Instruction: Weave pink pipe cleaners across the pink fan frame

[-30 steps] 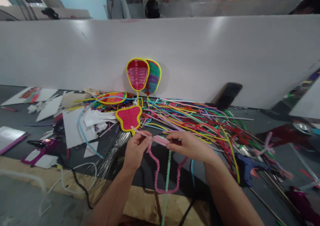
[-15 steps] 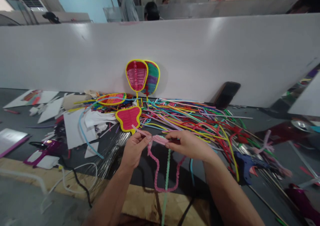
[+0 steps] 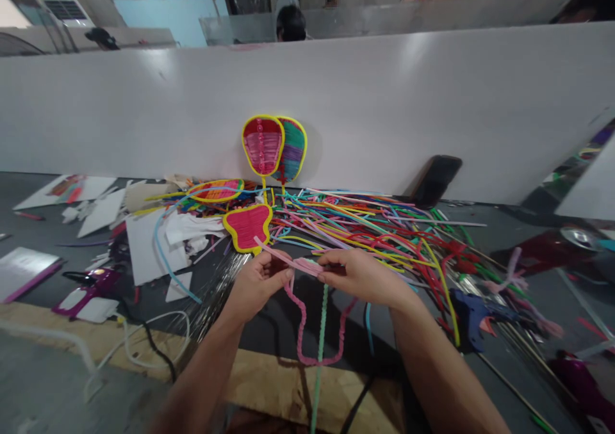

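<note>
Pink frame (image 3: 301, 341), fuzzy and curved, was held in both hands over the near edge of the dark desk (image 3: 262, 335); a pale green stem (image 3: 323, 328) ran down its middle and out below. Left hand (image 3: 257, 283): grip clamped on the frame's upper left part, a pale pink strip (image 3: 273, 252) slanting past the fingers. Right hand (image 3: 358, 277): grip clamped on the frame's upper edge, where pale pink lengths lay bundled. Beyond the hands, a yellow-rimmed pink panel (image 3: 247, 225) and a heap of coloured stems (image 3: 355, 219) were noted. Blue glue gun (image 3: 473, 319) lay to the right.
</note>
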`<state>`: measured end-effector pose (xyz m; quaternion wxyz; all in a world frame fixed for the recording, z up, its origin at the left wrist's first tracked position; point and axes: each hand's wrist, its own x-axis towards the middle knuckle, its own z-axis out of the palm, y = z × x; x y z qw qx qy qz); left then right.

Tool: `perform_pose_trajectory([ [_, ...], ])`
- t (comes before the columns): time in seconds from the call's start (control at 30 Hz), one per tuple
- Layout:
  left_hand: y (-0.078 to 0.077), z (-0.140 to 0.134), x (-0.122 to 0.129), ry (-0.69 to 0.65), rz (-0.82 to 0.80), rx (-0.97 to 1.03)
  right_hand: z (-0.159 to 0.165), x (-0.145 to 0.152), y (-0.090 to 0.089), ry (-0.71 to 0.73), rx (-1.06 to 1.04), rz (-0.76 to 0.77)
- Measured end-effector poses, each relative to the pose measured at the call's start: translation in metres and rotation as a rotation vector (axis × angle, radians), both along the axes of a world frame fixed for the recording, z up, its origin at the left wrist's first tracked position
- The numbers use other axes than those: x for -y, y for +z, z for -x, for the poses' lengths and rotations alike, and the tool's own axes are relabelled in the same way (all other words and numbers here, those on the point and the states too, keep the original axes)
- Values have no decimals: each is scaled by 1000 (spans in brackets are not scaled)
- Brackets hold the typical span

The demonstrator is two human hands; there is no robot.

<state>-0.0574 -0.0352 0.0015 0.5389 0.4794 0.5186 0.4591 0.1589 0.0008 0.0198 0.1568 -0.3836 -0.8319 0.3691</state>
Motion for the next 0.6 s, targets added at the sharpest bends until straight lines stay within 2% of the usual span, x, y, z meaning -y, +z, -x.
perform_pose_trajectory([
  [0.2, -1, -2, -3, -30, 122, 218, -1, 1, 2, 9, -15, -7],
  [0.43, -5, -1, -3, -178, 301, 514, -1, 2, 2, 14, -41, 13],
  [0.6, -10, -3, -2, -221, 382, 708, 0, 1, 1, 14, -39, 5],
])
